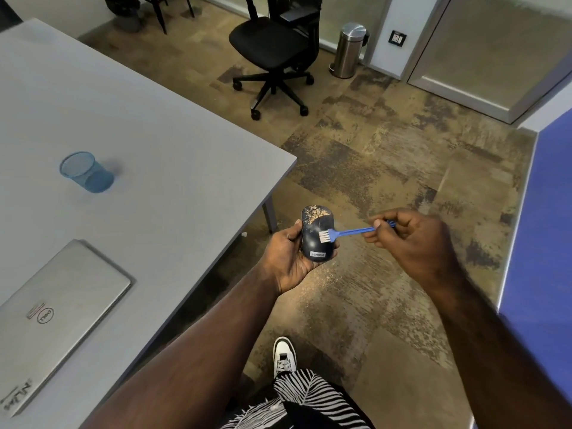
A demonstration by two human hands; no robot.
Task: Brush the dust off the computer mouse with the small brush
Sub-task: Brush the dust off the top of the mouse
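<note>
The left hand (289,258) is cradling the mouse (316,233) out over the floor, just past the worktop (154,134) corner. The right hand (411,239) is pinching the brush (349,232), its bristles resting mid-body. The near half is looking clean; tan dust is still covering the far end, so roughly half remains.

1. You see the dark mouse (316,233) held in the air beside the table corner, top side up, with pale dust on its far end.
2. The small blue brush (349,233) lies across it, white bristles touching its middle.
</note>
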